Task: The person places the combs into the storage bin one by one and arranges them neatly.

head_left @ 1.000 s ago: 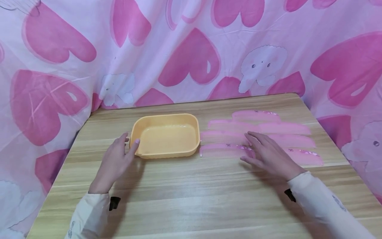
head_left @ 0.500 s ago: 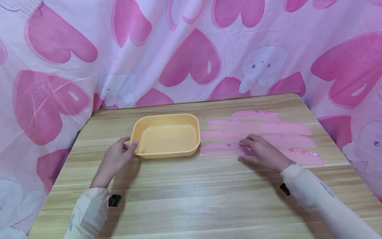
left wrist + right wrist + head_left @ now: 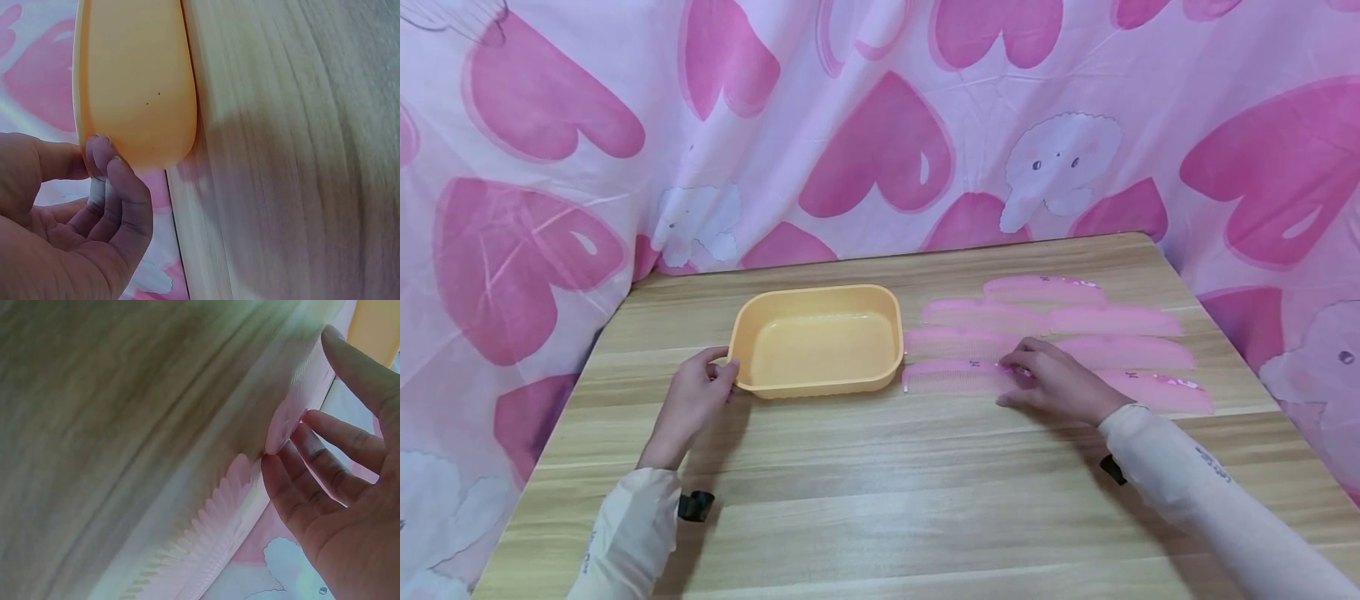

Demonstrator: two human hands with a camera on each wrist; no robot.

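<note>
Tray [image 3: 820,386] pinched in left hand [image 3: 691,398]; pink comb [image 3: 951,378] partly under right hand [image 3: 1060,382]

Yellow tray [image 3: 820,350], pink combs [image 3: 958,369], cloth [image 3: 880,150] (pink-hearted)

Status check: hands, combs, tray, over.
Left hand pinches yellow tray by its rim. Right hand touches front-left comb, flat on table. No obstruction seen between comb and tray.

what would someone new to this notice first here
Probably the heart-printed pink cloth behind the table. Next, perhaps, comes the yellow tray, its left end pinched by the left grip, then the pink combs lying in rows to its right.
</note>
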